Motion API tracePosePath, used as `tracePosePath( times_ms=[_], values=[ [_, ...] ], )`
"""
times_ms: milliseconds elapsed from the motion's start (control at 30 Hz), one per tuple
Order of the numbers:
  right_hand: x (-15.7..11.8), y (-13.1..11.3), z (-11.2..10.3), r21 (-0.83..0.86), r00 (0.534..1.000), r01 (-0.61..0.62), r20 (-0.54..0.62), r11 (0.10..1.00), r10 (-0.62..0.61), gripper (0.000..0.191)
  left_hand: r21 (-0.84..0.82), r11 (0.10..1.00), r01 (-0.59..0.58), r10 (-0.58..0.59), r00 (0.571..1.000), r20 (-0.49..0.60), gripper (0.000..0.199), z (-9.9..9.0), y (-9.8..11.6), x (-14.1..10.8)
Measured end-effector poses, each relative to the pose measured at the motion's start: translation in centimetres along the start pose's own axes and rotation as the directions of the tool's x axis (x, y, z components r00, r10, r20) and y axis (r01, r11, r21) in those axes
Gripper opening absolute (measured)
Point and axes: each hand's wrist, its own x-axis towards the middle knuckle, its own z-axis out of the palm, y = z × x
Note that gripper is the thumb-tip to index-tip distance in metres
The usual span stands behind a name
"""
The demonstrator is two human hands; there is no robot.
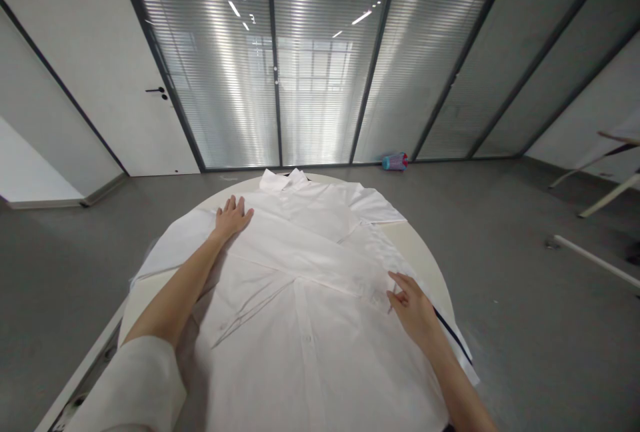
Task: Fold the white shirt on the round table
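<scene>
Shirt (313, 299), white, spread over the round table (424, 259), with collar (283, 181) at the table's far rim and placket (304, 332) running toward its near side. Across the front, from the table's left half to its right: a diagonal band (320, 252) of cloth, sleeve or fold not distinguishable. Slanting creases (255, 305) left of the table's middle; likely to set as wrinkles under pressure without smoothing.

Left hand (233, 220) laid palm-down on cloth over the table's far left, fingers slightly spread. Probable fault: sideways drag, with the loose top layer pulled askew.

Right hand (413, 307) over the table's right side, by the band's lower end; index extended, thumb a little apart, other fingers curled; any pinch on cloth too small to confirm. Probable faults: slippage from a light hold, or fresh puckers from a sharp tug.

Beyond the table's right rim: overhanging white cloth with dark strip (453, 335); downward slide possible through its own weight or a brush of the forearm, with soiling on the grey floor (495, 245) around the table as the consequence. Past the table's far rim: blue-and-red packet (395, 162) on the floor and glass wall (320, 112), both well clear of the cloth.
</scene>
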Motion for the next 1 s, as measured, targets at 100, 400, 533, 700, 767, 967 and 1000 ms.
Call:
tracePosePath(
  times_ms=[100, 400, 533, 700, 767, 967, 1000],
  values=[
    [-0.1, -0.1, -0.1, -0.021, 1.000, 0.013, 0.006, 1.000, -0.013, 0.047, 0.001, 1.000, 0.018, -0.018, 0.996, 0.086, 0.072, 0.0, 0.1, 0.7],
    [-0.1, -0.2, 0.1, -0.079, 1.000, 0.026, -0.004, 0.997, -0.026, 0.050, 0.058, 0.994, -0.092, 0.098, 0.989, -0.112, 0.052, -1.4, 2.7, -1.6],
    [-0.1, 0.0, 0.2, -0.073, 1.000, 0.020, 0.005, 0.997, -0.020, 0.052, -0.077, 0.944, -0.322, 0.319, 0.947, -0.041, 0.044, -2.3, 6.7, -5.0],
    [-0.1, -0.1, 0.2, -0.069, 1.000, 0.025, -0.007, 0.997, -0.026, 0.046, -0.176, 0.856, -0.486, 0.501, 0.864, 0.051, 0.054, -2.3, 10.5, -9.4],
    [-0.1, -0.3, 0.2, -0.061, 1.000, 0.023, -0.006, 0.998, -0.023, 0.047, -0.121, 0.856, -0.503, 0.513, 0.856, 0.062, 0.066, -2.0, 10.9, -10.4],
    [-0.1, -0.6, 0.0, -0.064, 1.000, 0.026, 0.002, 0.998, -0.026, 0.049, -0.071, 0.856, -0.513, 0.517, 0.847, 0.119, 0.081, -1.7, 10.7, -10.9],
    [-0.1, -0.7, 0.0, -0.069, 1.000, 0.025, 0.004, 0.997, -0.025, 0.049, -0.074, 0.855, -0.513, 0.518, 0.846, 0.122, 0.082, -1.7, 10.6, -10.8]
  ],
)
